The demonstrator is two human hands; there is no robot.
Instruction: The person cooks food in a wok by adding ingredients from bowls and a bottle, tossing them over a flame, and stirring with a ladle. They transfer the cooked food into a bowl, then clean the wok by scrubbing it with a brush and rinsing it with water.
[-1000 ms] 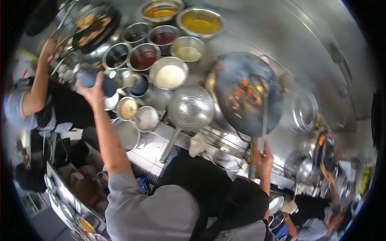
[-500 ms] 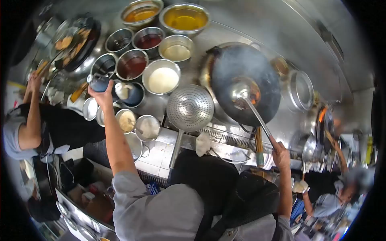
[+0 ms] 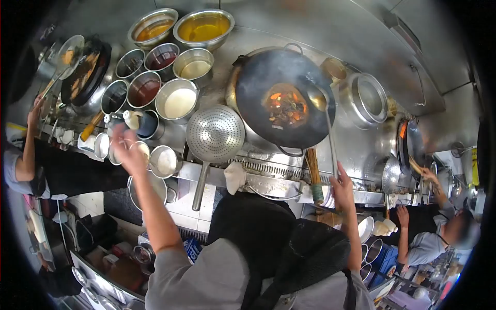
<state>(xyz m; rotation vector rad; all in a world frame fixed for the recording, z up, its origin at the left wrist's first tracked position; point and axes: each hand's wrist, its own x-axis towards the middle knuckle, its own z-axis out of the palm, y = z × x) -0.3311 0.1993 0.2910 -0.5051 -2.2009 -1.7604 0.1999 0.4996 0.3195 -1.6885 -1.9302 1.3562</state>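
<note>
My right hand (image 3: 342,192) is wrapped around the handle of a ladle (image 3: 331,139), whose bowl hangs over the right side of a smoking black wok (image 3: 253,77). In the wok, stir-fried food (image 3: 285,106) with orange and dark pieces lies in the middle. My left hand (image 3: 130,154), a bit blurred, has its fingers apart and is empty. It hovers over small seasoning bowls (image 3: 166,160), close below a white-topped squeeze bottle (image 3: 132,120) in a container. To the right of this hand, a perforated strainer (image 3: 215,133) lies with its handle toward me.
Metal bowls of yellow oil (image 3: 204,28), red sauce (image 3: 144,89) and white liquid (image 3: 179,103) crowd the back left. A bamboo brush (image 3: 314,173) stands before the wok; a cloth (image 3: 235,177) lies at the counter edge. Co-workers (image 3: 20,165) (image 3: 431,232) stand at woks on both sides.
My left hand has let go of a dark bottle and drawn back toward me. The ladle has lifted off the food to the wok's right side, uncovering the food.
</note>
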